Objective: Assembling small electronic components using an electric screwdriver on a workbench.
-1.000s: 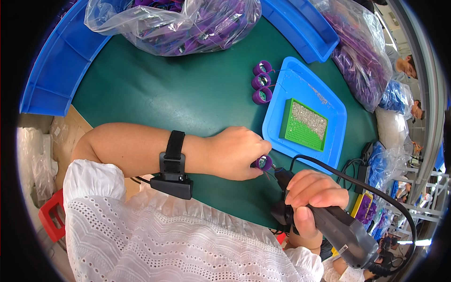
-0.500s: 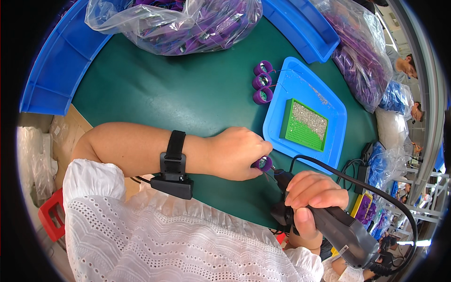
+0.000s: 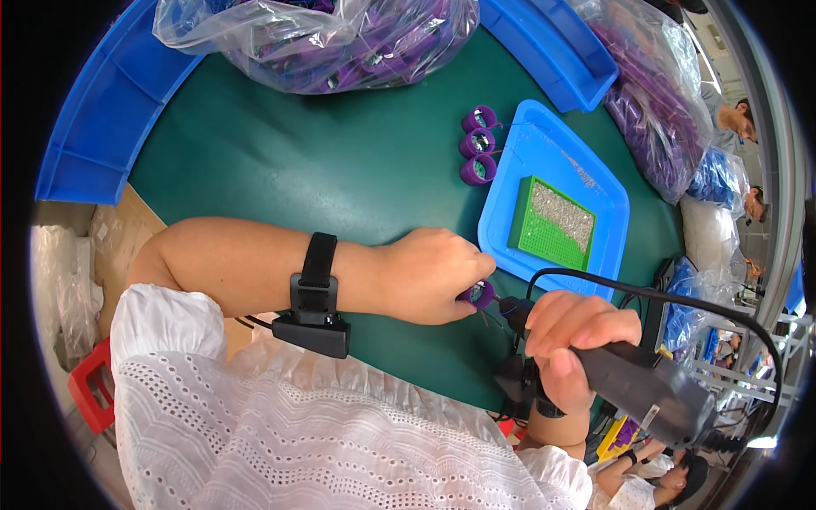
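Note:
My left hand [image 3: 435, 276] is closed round a small purple round cup-shaped housing [image 3: 480, 294] with a circuit board inside and thin wires trailing from it. In my right hand [image 3: 571, 344] is a black corded electric screwdriver [image 3: 650, 387], its tip pointing left at the housing's open face. Whether the bit touches a screw is too small to tell. Beyond my hands stands a row of three more purple housings [image 3: 478, 143], beside a light blue tray [image 3: 495, 217]. The tray carries a green perforated screw holder [image 3: 552, 240], partly covered with small silvery screws.
A clear bag of purple parts [image 3: 365, 51] lies at the far side of the green mat [image 3: 280, 161]. Blue bins [image 3: 110, 102] stand at the left and far right. Another bag [image 3: 650, 110] sits at the right. The screwdriver's black cable [image 3: 671, 299] arches over the right side. Other people are at the right.
The screwdriver has swung to a flatter angle, its rear end moving up and right with my right hand. My left hand keeps the housing almost in place.

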Motion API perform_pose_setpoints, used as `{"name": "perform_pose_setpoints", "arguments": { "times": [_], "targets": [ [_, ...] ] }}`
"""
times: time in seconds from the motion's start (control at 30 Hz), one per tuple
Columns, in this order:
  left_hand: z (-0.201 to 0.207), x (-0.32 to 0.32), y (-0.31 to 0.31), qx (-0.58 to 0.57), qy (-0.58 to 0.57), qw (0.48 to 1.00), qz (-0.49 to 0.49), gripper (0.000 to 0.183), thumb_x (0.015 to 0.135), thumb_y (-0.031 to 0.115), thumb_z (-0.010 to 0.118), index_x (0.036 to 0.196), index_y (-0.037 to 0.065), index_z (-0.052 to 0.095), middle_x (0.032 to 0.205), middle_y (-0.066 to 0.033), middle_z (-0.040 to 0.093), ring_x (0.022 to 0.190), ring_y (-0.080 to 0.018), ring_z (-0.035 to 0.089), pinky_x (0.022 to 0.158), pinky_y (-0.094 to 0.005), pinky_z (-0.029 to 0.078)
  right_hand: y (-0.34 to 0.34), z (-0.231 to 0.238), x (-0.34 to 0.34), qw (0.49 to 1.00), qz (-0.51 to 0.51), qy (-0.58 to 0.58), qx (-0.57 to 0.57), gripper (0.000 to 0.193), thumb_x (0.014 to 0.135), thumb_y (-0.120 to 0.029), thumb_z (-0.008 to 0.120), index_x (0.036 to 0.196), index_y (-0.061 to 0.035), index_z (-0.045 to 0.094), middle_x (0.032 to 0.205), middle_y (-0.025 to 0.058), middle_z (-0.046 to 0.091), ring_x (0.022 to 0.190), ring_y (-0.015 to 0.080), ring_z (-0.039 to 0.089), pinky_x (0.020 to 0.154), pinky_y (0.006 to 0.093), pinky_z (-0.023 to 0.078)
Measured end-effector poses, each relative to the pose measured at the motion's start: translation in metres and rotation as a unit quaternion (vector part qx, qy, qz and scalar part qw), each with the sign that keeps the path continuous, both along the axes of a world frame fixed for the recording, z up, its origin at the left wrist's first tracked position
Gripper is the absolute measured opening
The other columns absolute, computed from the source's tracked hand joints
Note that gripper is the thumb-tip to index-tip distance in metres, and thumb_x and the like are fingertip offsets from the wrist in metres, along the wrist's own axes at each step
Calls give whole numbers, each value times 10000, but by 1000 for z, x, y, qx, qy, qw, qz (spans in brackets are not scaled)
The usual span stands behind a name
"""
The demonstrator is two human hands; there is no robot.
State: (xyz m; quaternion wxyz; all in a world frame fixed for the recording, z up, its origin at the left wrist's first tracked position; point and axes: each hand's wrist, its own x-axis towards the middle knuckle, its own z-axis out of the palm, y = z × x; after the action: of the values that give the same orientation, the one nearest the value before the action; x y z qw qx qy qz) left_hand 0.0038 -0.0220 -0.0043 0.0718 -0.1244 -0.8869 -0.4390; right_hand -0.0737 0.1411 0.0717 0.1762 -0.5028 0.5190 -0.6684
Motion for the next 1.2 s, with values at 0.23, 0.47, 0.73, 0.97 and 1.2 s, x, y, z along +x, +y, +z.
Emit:
{"name": "perform_pose_setpoints", "arguments": {
  "times": [0.23, 0.47, 0.73, 0.97, 1.2],
  "targets": [
    [-1, -2, 1, 9, -5, 1000, -5, 257, 668, 183, 717, 769, 12, 553, 674, -145, 597, 622, -336, 597, 548, -427, 465, -5, 2, -6, 999, 25, -24, 27, 244, 770, 39, 608, 909, -63, 436, 658, 47, 527, 543, 167, 538, 568, 333, 454],
    [-1, -3, -1, 17, -5, 1000, -9, 251, 660, 168, 710, 756, 9, 541, 670, -153, 591, 627, -345, 595, 552, -434, 462, -12, 2, -8, 998, 18, -60, 27, 242, 761, 46, 613, 895, -62, 443, 668, 53, 526, 537, 167, 534, 556, 326, 441],
    [2, -7, -1, 19, -16, 1000, -10, 249, 669, 186, 707, 789, 27, 558, 694, -146, 604, 634, -343, 599, 568, -434, 475, -12, 3, -14, 996, 17, -82, 11, 241, 752, 61, 607, 904, -50, 457, 674, 60, 527, 546, 171, 538, 541, 317, 442],
    [7, -1, 1, -10, -34, 999, 2, 290, 679, 249, 717, 820, 37, 580, 694, -116, 612, 622, -311, 611, 555, -413, 483, -5, -2, -4, 991, 22, -132, 5, 217, 737, 91, 598, 874, -35, 485, 687, 67, 519, 596, 171, 529, 564, 301, 452],
    [7, -2, 15, -22, -15, 1000, -6, 325, 678, 260, 728, 854, 22, 594, 669, -100, 609, 620, -285, 613, 551, -395, 476, 18, -2, 4, 995, 15, -97, -11, 293, 727, 73, 653, 980, -3, 525, 711, 72, 584, 636, 125, 567, 596, 262, 470]
  ]
}}
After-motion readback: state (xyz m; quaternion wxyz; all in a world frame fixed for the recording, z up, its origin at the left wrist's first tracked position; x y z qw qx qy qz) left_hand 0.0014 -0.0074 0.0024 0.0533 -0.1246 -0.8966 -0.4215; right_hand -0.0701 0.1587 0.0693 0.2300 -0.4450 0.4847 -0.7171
